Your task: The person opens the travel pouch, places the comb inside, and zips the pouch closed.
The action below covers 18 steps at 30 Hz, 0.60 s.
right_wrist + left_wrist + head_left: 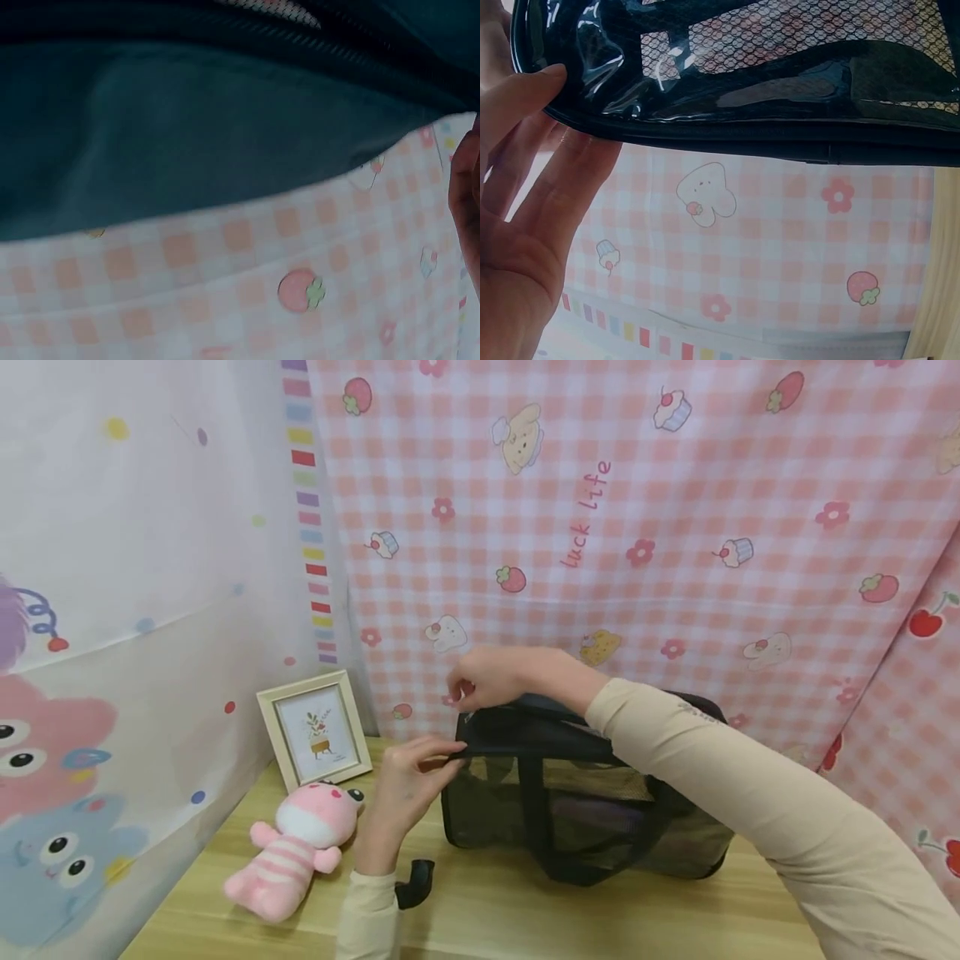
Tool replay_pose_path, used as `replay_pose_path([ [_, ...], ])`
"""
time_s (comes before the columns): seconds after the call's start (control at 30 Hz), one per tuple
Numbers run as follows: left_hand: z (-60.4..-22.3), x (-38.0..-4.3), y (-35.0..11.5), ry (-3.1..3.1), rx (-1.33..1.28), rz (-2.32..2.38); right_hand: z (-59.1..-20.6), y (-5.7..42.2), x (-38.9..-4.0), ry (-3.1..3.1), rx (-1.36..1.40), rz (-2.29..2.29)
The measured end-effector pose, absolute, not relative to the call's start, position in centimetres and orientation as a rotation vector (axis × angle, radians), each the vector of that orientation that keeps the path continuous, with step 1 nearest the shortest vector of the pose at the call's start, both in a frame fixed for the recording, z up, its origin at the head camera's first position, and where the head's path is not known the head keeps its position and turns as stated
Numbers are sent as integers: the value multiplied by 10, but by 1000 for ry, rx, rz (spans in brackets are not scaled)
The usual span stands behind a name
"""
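A black mesh carrying bag [577,806] with clear panels stands on the table, its dark strap handle [536,810] hanging down the front. My left hand [405,781] pinches the upper left front corner of the bag; in the left wrist view the thumb [525,97] lies on the glossy panel and fingers sit behind the edge. Above the bag's far left top corner, my right hand [491,678] has curled fingers pinching at the zipper end; the pull itself is hidden. The right wrist view shows the zipper [360,56] parted along its middle. Something purplish shows through the mesh.
A pink striped plush toy [288,852] lies left of my left hand. Behind it stands a cream picture frame [315,731]. A small black curved piece [415,885] is beside the left cuff. A checked curtain [637,510] hangs behind the wooden table [480,910].
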<state>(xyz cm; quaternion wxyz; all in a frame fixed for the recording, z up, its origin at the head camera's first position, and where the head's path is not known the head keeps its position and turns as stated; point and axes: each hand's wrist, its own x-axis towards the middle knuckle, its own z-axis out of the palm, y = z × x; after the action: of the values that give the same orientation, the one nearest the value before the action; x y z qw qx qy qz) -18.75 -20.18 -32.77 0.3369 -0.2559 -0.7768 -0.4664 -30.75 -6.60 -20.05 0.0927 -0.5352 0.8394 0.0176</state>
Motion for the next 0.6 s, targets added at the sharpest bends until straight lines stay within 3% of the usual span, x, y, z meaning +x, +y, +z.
replay_pose_path([
  [0.3, -327, -188, -201, -2042, -650, -1238, -211, -86, -311, 2360, -1388, 310],
  [0.6, -340, -200, -209, -2059, -633, -1260, -209, -89, -310, 2344, -1342, 233],
])
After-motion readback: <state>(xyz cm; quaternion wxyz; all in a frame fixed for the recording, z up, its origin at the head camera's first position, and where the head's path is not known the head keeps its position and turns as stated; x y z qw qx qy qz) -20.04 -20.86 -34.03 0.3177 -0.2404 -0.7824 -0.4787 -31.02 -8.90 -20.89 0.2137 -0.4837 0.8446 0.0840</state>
